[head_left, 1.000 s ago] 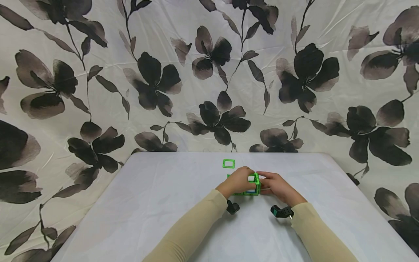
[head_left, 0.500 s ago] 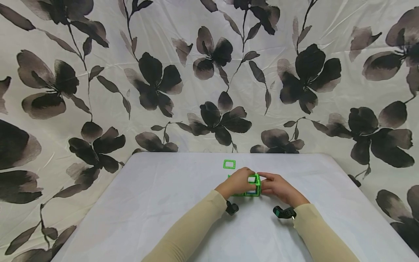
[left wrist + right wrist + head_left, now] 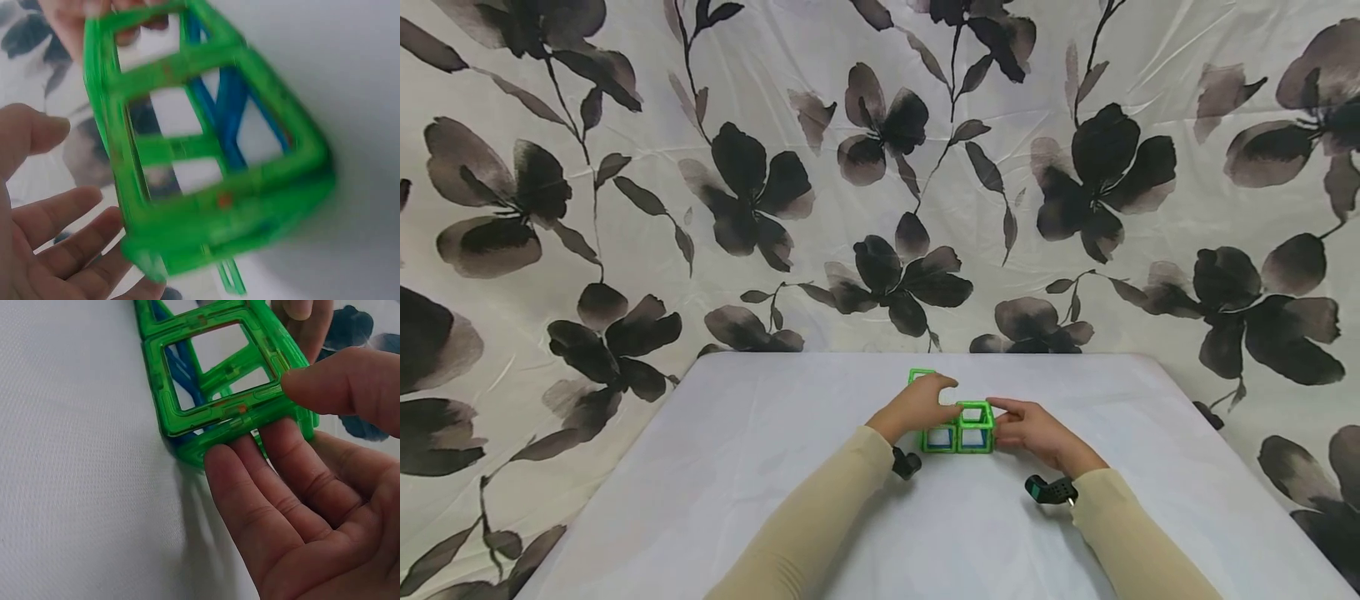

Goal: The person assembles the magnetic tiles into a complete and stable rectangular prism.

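Observation:
A box of translucent green square magnetic tiles (image 3: 974,427) stands on the white table, two open frames wide at its near side. Blue pieces (image 3: 185,370) show inside it through the frames. My right hand (image 3: 1037,435) holds the box's right end, its thumb (image 3: 340,381) on an upper edge and the fingers against the end face. At the other end, my left hand (image 3: 917,407) hovers with thumb and fingers spread. In the left wrist view, which is blurred, that hand's fingertips (image 3: 87,200) lie just beside the green frame, gripping nothing.
A loose green square tile (image 3: 917,372) lies behind the box, partly hidden by the left hand. The white table (image 3: 700,500) ends at a floral backdrop (image 3: 820,192). Each wrist wears a black camera, one of them the right wrist's camera (image 3: 1049,489).
My left hand has let go of the box's top and moved left and slightly up, uncovering the near side's frames. The right hand stays at the right end.

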A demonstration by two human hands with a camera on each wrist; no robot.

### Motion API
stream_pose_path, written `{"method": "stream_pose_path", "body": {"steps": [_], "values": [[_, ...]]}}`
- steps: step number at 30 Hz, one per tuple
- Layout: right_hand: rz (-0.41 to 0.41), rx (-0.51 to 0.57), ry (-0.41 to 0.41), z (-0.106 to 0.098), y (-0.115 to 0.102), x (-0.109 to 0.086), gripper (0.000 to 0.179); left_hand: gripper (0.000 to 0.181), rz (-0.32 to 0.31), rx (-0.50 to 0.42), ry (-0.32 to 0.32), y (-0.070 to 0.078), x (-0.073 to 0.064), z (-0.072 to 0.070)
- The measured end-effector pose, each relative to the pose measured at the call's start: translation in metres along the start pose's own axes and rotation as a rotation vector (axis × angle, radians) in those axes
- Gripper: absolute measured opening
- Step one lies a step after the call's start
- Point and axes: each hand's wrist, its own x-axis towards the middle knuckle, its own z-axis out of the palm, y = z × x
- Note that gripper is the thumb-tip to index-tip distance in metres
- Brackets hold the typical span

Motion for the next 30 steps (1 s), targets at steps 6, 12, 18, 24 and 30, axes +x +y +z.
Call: {"method": "stream_pose_path", "body": {"steps": [6,12,18,24,30], "values": [[-0.002,-0.002,-0.014,-0.001,0.001,-0.002,0.07,0.045,0.008,0.007,0.032,-0.021,0.01,-0.007],[0.009,-0.009,0.015,-0.004,0.002,0.001,0.069,0.041,-0.055,-0.013,0.046,-0.038,0.025,-0.014],[0.014,-0.006,0.018,-0.005,0.004,0.004,0.068,0.039,-0.141,0.007,0.018,-0.053,0.037,-0.021],[0.006,-0.008,0.003,-0.004,0.004,0.001,0.069,0.04,-0.195,0.038,-0.035,-0.064,0.047,-0.016],[-0.003,-0.005,0.002,-0.003,0.005,0.001,0.069,0.043,-0.235,0.065,-0.031,-0.075,0.058,-0.007]]}}
